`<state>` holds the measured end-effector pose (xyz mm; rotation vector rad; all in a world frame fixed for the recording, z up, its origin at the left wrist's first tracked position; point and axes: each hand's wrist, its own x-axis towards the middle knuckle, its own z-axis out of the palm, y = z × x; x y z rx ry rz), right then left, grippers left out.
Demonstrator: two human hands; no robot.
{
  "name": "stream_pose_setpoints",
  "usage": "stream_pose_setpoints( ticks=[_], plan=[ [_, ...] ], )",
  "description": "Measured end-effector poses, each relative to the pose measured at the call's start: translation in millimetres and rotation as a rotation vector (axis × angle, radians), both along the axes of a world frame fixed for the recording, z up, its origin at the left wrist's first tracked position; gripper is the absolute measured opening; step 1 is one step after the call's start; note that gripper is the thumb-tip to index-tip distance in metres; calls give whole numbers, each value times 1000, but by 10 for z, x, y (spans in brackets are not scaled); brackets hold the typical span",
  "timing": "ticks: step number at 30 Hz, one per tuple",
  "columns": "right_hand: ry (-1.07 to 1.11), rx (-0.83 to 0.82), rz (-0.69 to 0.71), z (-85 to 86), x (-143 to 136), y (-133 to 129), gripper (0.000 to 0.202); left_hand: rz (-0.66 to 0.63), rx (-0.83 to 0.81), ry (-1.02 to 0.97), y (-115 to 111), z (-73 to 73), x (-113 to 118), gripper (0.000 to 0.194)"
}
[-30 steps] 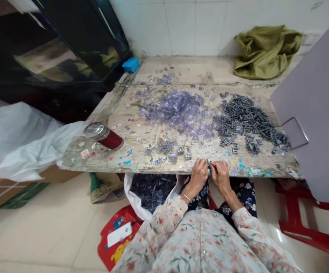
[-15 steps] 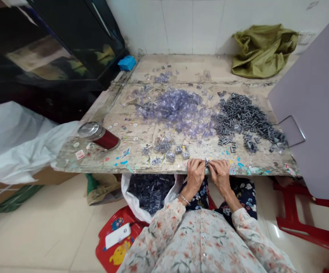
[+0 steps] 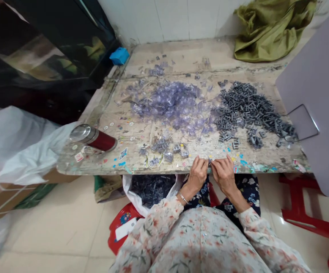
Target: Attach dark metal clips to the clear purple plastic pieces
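Note:
At the table's front edge my left hand (image 3: 197, 176) and my right hand (image 3: 224, 174) meet fingertip to fingertip. Both are closed in a pinch around a small dark plastic piece (image 3: 210, 162), mostly hidden by the fingers. A pile of clear purple plastic pieces (image 3: 172, 102) lies beyond my hands to the left. Farther right spreads a heap of dark grey pieces (image 3: 244, 108). Close to my left hand sit a few clear-and-grey pieces (image 3: 184, 151) and a small cluster (image 3: 161, 144).
A red flask with a steel lid (image 3: 101, 140) lies at the table's left. An open white sack (image 3: 127, 185) of dark pieces is under the front edge, beside a red stool (image 3: 114, 235) with a phone. A grey panel (image 3: 318, 91) stands right; olive cloth (image 3: 269, 34) lies behind.
The view has shifted a little, so the table's contents sit differently in the frame. My hands remain together at the front edge; my right index finger is now raised slightly.

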<state>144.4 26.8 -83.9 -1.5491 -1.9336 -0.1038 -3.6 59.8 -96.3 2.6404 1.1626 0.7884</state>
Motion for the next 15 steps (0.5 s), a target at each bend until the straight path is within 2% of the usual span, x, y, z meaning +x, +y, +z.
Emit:
stream_pose_setpoints(
  ticks=[5,15],
  plan=[
    [58,57,-24,-52,16,-31,17,3,11,-11,1,2,28,34],
    [-36,-83,-10,81,15,-12,19,-70,-34,34,49,25,-16,38]
  ],
)
